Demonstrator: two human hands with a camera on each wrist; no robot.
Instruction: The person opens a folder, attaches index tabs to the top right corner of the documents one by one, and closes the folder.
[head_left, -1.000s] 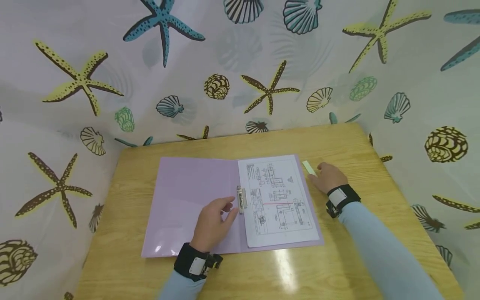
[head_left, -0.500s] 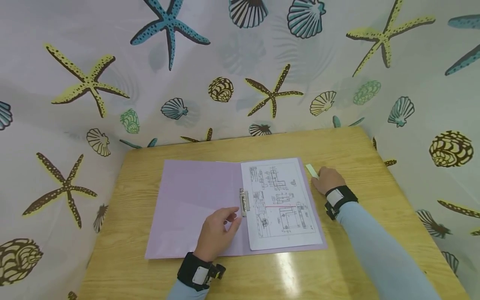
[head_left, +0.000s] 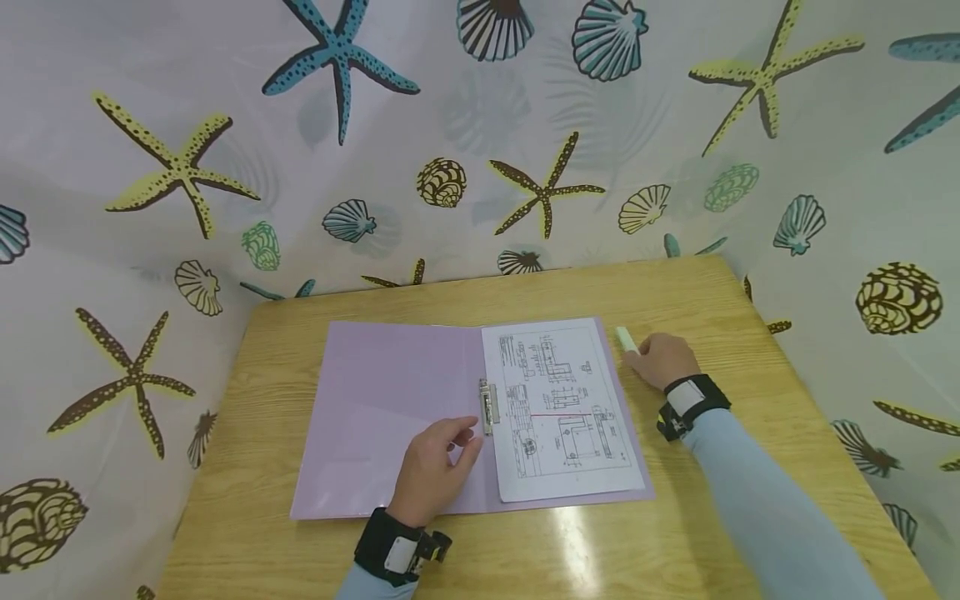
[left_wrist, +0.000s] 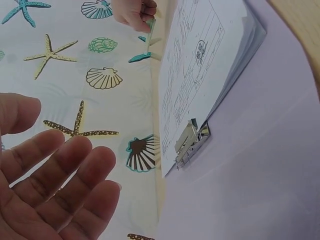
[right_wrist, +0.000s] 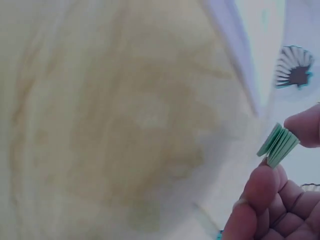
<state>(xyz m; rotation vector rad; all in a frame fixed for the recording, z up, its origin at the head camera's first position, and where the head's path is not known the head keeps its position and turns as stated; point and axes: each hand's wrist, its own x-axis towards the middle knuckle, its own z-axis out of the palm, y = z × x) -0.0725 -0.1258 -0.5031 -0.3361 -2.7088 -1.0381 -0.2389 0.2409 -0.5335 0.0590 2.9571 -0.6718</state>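
While the left hand [head_left: 435, 467] rests with relaxed fingers on the open lilac plastic folder [head_left: 390, 417], the right hand's [head_left: 663, 360] grip pinches a small pale-green paper pad [right_wrist: 278, 145] just off the wooden counter [head_left: 675, 292]; probably a tab gets peeled next.

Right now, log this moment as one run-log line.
left hand: rests open on lilac plastic folder | right hand: pinches pale green sticky-note pad | printed drawing sheet: clipped
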